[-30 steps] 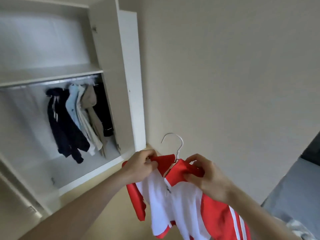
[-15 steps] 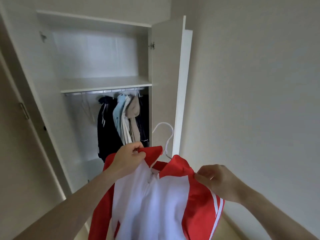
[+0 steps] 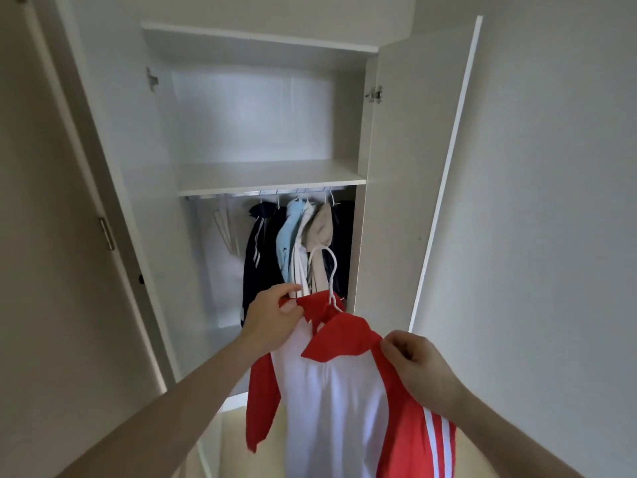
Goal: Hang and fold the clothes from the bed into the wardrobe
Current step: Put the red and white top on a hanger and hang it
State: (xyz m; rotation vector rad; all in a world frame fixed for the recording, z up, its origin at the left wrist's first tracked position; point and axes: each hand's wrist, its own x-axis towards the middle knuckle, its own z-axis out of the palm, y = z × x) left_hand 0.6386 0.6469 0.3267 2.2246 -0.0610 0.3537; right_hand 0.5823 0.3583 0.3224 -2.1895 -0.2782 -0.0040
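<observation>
Left of frame: open wardrobe door (image 3: 69, 201), nothing on it. Upper centre: bare shelf (image 3: 269, 175) with the rail (image 3: 262, 194) just under it. A few empty hangers (image 3: 225, 229) sit at the rail's left end; dark, light-blue and beige garments (image 3: 300, 243) are bunched at its right.

Lower centre: left hand (image 3: 272, 320) pinches the left collar of the red-and-white jacket (image 3: 337, 391). The jacket is on a white hanger (image 3: 327, 270), whose hook sticks up in front of the hung clothes, well below the rail. Lower right: right hand (image 3: 418, 369) grips the jacket's right shoulder, fingers curled on fabric.

Risks, my read:
- Both hands hold cloth, not the hanger. Lift it that way and the hanger could tip or slide out of the neck.
- Hook could snag the beige garment on the way up.
- Loose left sleeve might catch.
- Free rail space is left of the bunch, so aim there.
</observation>
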